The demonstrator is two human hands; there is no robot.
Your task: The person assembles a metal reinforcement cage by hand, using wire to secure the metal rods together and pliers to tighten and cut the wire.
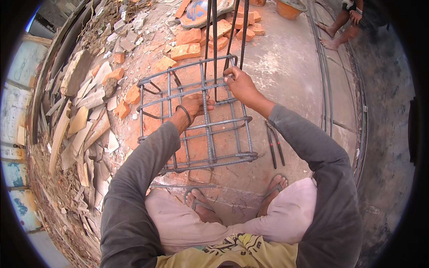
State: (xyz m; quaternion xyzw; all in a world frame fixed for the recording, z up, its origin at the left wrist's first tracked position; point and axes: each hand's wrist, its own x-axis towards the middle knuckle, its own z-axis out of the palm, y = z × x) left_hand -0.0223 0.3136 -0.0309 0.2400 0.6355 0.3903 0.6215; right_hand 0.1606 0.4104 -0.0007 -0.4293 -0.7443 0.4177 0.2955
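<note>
From where I stand, the left grip [193, 106] is partly hidden, its fingertips passing behind a bar of the steel cage [207, 117]; I cannot tell whether it is closed on anything. The right grip [229, 77] has its fingers curled together at the cage's far right part, but what lies between them is too small to make out. Four dark upright rods [215, 44] run up beyond my view, and another person [353, 22] at the far right is cut off, only the limbs showing clearly.

The cage sits in front of the crouching wearer's sandalled feet, a grid of grey ribbed bars with bent corners. Beyond it lie rough orange bricks [186, 51], and to the left a heap of jagged broken rubble [91, 98]. A dark-handled tool [271, 145] lies on the dusty concrete floor [295, 58].

Both grey-sleeved arms reach forward, elbows bent outward; the left wrist wears a black band [184, 115], and the right hand bends inward over the bars
</note>
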